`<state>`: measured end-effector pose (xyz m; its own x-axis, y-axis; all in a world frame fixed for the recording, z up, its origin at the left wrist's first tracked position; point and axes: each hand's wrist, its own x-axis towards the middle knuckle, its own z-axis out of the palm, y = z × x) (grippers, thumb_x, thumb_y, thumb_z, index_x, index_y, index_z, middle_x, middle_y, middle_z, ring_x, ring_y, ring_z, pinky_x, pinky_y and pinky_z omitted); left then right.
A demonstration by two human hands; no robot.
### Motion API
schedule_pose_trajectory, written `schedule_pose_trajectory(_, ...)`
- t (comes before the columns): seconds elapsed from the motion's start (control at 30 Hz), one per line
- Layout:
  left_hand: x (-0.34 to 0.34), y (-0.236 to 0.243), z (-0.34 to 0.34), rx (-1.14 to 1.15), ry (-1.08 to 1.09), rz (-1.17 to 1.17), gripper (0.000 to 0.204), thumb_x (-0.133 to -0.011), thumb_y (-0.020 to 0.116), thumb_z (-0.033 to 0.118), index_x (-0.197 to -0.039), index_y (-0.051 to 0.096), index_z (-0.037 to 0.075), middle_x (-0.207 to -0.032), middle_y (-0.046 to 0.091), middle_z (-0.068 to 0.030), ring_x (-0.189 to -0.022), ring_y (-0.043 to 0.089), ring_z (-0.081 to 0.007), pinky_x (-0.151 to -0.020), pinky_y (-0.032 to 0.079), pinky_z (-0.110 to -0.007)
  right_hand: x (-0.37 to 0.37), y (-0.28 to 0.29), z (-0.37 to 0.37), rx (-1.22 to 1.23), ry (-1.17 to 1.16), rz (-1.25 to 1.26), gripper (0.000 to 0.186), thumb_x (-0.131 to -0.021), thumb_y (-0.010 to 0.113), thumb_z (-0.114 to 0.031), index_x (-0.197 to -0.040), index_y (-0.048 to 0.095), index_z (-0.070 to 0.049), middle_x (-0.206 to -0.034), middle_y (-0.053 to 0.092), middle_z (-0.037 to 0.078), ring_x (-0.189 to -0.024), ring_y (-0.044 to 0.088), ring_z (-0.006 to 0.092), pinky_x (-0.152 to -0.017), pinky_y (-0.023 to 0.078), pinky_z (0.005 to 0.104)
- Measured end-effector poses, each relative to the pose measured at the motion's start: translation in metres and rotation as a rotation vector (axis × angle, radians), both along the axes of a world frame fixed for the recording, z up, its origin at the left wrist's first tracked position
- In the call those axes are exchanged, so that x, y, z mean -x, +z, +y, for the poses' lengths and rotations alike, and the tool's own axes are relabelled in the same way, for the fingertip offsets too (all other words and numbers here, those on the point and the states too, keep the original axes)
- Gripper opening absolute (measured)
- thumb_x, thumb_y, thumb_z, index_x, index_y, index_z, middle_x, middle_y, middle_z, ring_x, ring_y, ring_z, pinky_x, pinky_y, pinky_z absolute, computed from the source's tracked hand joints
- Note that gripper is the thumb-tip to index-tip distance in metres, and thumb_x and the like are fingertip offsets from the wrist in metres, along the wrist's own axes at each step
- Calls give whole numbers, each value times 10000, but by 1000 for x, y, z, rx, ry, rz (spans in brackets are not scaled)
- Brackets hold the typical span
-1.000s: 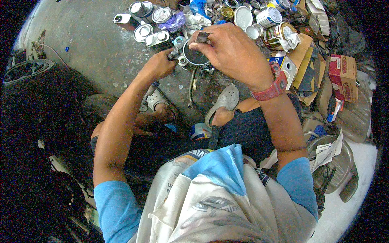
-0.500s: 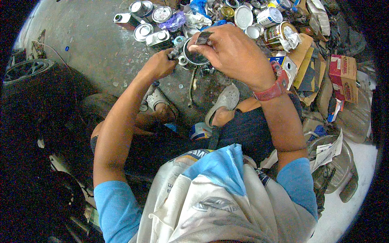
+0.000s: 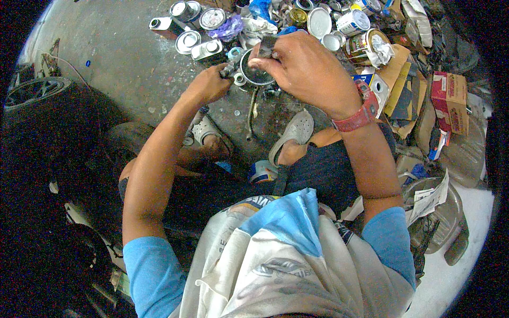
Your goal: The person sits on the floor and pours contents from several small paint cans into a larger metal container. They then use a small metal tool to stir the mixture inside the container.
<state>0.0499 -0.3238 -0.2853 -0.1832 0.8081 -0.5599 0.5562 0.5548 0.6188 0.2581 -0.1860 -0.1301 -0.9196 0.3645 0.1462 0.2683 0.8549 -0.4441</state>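
My left hand (image 3: 208,84) is closed round the dark grey metal body of what looks like a paint spray gun (image 3: 229,69). Right beside that body is a round open cup (image 3: 260,80) with a pale rim and a dark inside. My right hand (image 3: 305,63), with a red watch at the wrist, is closed in a pinch over the cup. From its fingers sticks up a short dark tuft like a brush (image 3: 268,45); its other end is hidden by the hand. Below the cup a thin metal rod (image 3: 250,119) points toward my feet.
Paint cans and tins (image 3: 212,19) crowd the floor ahead, with a purple cloth (image 3: 228,28) among them. A brown-labelled can (image 3: 360,47), cardboard (image 3: 403,95) and a red box (image 3: 448,103) lie to the right. A wheel (image 3: 37,95) is at the left.
My right hand has shifted slightly above the cup, and the dark tuft in its fingers has tipped more upright. The left hand stays in place.
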Motion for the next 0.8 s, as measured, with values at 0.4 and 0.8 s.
schedule_pose_trajectory(0.4, 1, 1, 2, 13, 3, 13, 592, -914, 655, 328, -1443, 634, 65, -1206, 736, -290, -1145, 712, -442, -1017, 540, -505, 0, 1, 0, 26, 11, -17, 308, -947, 725, -322, -899, 712, -18, -826, 699, 226, -841, 686, 446, -780, 555, 552)
schedule_pose_trajectory(0.8, 1, 0, 2, -25, -8, 28, 583, -911, 645, 320, -1436, 640, 66, -1174, 740, -300, -1112, 721, -447, -1001, 548, -508, 0, -1, 0, -37, 12, 102, 308, -949, 726, -327, -910, 715, -21, -847, 693, 220, -870, 682, 431, -799, 550, 533)
